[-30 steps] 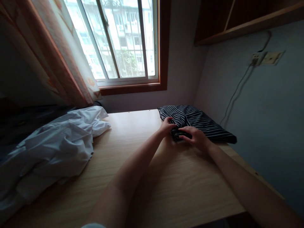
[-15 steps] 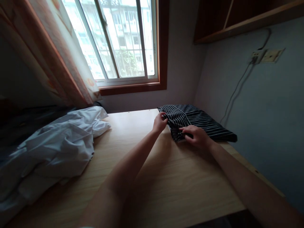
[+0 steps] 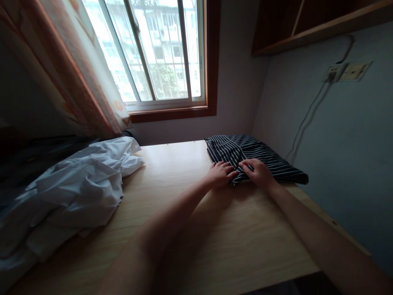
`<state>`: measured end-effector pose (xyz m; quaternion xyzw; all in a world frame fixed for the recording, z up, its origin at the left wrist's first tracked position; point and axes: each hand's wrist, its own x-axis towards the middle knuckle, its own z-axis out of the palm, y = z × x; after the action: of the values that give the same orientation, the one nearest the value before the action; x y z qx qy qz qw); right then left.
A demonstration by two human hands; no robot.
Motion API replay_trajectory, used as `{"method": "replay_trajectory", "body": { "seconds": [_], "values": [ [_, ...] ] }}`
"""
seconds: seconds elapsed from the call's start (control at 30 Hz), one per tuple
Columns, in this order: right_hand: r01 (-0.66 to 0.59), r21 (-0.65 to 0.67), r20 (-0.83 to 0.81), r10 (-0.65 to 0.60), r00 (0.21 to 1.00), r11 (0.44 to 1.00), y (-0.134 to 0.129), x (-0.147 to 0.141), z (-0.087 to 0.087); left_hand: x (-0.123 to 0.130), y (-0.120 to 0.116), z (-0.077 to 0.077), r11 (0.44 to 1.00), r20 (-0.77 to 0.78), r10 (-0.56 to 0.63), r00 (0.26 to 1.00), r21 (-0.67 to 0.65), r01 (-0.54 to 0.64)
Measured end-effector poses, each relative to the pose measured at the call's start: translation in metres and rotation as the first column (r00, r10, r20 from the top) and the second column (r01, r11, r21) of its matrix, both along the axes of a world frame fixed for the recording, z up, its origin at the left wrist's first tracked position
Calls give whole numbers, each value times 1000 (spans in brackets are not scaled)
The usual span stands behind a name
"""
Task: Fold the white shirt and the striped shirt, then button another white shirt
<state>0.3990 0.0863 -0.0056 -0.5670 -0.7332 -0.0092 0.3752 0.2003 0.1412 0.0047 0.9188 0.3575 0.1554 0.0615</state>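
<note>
A black garment with thin white stripes (image 3: 260, 153) lies folded at the far right of the table; its exact kind does not show. My left hand (image 3: 220, 175) rests palm down on its near left edge, fingers spread. Just to the right, my right hand (image 3: 259, 175) is at the garment's near edge, thumb and fingertips drawn together on the striped cloth. The two hands almost meet at the fingertips. Part of the near edge is hidden beneath them.
A crumpled white cloth garment (image 3: 89, 184) covers the left side of the wooden table (image 3: 172, 176). Behind stand a window (image 3: 162, 53) and an orange-patterned curtain (image 3: 89, 82). A shelf (image 3: 325, 28) and a wall socket with cord (image 3: 334, 73) are at the right.
My left hand has let go of the garment's left edge, come nearer and flattened on it. The bunched near edge now lies flatter. My right hand has shifted slightly.
</note>
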Motion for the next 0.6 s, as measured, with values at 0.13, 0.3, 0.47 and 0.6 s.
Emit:
{"method": "replay_trajectory", "body": {
  "seconds": [0.13,0.3,0.47,0.6],
  "values": [
    [56,-165,136,-33,990,985,4,7,-15,-5,-12,-9,1000,-89,13,996,24,-11],
    [68,-246,232,-10,973,967,2,4,-19,-11,-26,-8,965,-19,-130,991,227,131],
    [-73,-204,226,119,967,976,-3,4,-10,-21,-40,-8,956,-99,-241,966,150,253],
    [-183,-179,163,213,963,967,-6,9,-7,-49,-62,2,952,-66,-248,966,169,256]
  ]
}}
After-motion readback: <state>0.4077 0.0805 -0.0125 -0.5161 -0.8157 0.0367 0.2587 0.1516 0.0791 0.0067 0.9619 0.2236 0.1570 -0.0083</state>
